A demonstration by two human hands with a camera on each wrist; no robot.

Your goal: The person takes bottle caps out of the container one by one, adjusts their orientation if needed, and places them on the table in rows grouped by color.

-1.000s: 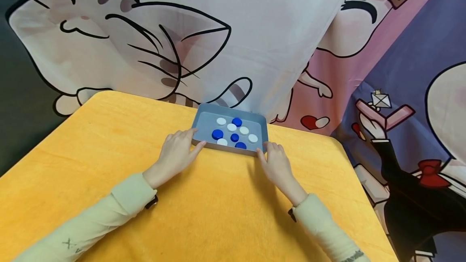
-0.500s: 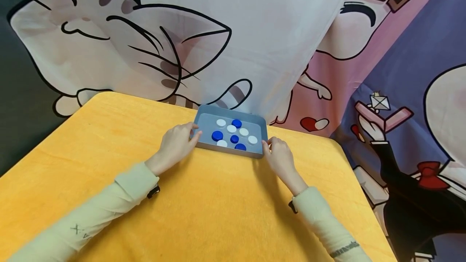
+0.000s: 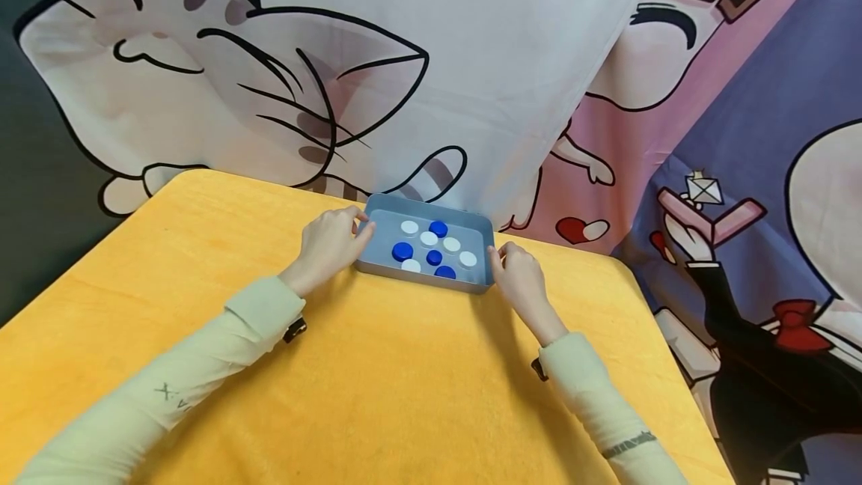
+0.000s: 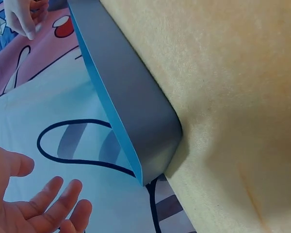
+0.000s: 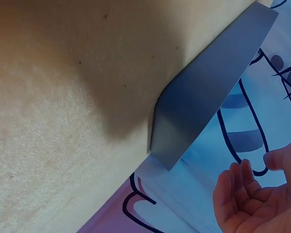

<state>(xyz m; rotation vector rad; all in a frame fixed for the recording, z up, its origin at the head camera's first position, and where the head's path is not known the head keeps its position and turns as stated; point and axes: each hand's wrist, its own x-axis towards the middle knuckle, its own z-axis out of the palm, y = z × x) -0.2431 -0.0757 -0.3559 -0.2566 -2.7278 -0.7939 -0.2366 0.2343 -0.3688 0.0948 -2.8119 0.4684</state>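
A shallow grey-blue tray sits near the far edge of the yellow table. Inside it lie several flat round discs, some white and some blue. At the tray's left side is my left hand, overlapping the rim in the head view. In the left wrist view its fingers are spread loosely, with a gap to the tray wall. My right hand is beside the tray's right end. Its fingers bend loosely around nothing in the right wrist view, apart from the wall.
Cartoon-printed cloth hangs right behind the table's far edge, close to the tray's back wall. More printed cloth hangs to the right of the table. A dark strip shows at the far left.
Both hands have left the tray's front corners. The left hand has moved away from me along the left side; the right has shifted outward along the right end. The discs keep their arrangement.
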